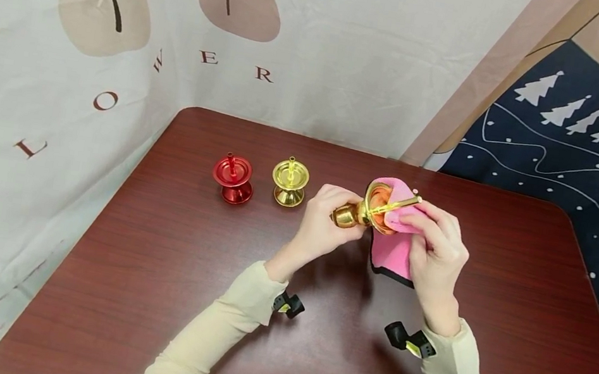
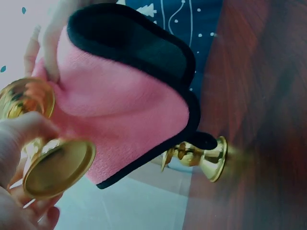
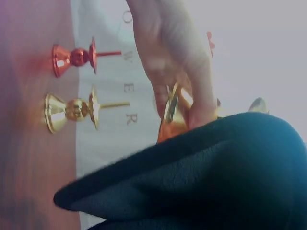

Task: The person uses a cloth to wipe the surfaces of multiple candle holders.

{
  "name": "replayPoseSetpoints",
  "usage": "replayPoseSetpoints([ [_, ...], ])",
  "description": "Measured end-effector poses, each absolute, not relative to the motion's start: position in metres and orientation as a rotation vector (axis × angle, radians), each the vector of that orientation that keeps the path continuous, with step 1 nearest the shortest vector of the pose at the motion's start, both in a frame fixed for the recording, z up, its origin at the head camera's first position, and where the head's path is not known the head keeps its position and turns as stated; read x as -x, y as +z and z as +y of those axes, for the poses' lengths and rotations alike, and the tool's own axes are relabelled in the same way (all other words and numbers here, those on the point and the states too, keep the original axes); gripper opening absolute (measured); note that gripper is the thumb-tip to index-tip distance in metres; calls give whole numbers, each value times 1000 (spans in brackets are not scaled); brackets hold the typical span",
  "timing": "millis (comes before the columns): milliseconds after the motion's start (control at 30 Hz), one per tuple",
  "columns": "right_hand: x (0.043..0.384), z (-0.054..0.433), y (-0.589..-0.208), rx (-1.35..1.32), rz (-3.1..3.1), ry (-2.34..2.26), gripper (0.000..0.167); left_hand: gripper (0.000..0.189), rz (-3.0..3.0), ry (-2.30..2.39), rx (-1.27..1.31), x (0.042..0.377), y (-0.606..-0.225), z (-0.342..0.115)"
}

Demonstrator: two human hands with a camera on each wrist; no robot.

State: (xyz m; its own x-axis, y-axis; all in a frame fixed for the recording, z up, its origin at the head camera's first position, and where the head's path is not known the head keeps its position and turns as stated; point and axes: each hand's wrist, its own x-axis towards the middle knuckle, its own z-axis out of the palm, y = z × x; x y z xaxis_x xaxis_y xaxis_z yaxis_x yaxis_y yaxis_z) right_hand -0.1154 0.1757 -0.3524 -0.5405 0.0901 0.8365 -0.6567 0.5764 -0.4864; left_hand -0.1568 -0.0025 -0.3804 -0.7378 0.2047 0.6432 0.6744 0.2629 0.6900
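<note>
My left hand (image 1: 323, 219) grips a gold candle holder (image 1: 350, 215) round its stem, tipped sideways with its dish facing right. A thin spike sticks out from the dish toward my right hand (image 1: 440, 248). Between the right thumb and fingers is a pink cloth (image 1: 395, 251) with black edging, its upper part pushed into the dish beside the spike. The left wrist view shows the round base (image 2: 60, 167) of the held holder, with the cloth (image 2: 129, 100) spread out behind. In the right wrist view, the cloth's dark side (image 3: 201, 177) hides most of the right hand's work.
Left of my hands, a red candle holder (image 1: 232, 177) and another gold candle holder (image 1: 290, 181) stand upright toward the back of the brown table (image 1: 148, 281). A pale printed curtain (image 1: 353, 47) hangs behind, a navy one (image 1: 585, 157) at the right.
</note>
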Motion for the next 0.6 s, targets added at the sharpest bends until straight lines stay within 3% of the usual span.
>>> replayPoseSetpoints([
  [300, 128, 190, -348, -544, -1888, 1110, 18, 36, -2240, -1659, 962, 157, -373, -8],
  [600, 126, 189, -341, -631, -1932, 868, 24, 33, -2160, -1523, 878, 158, -377, -4],
])
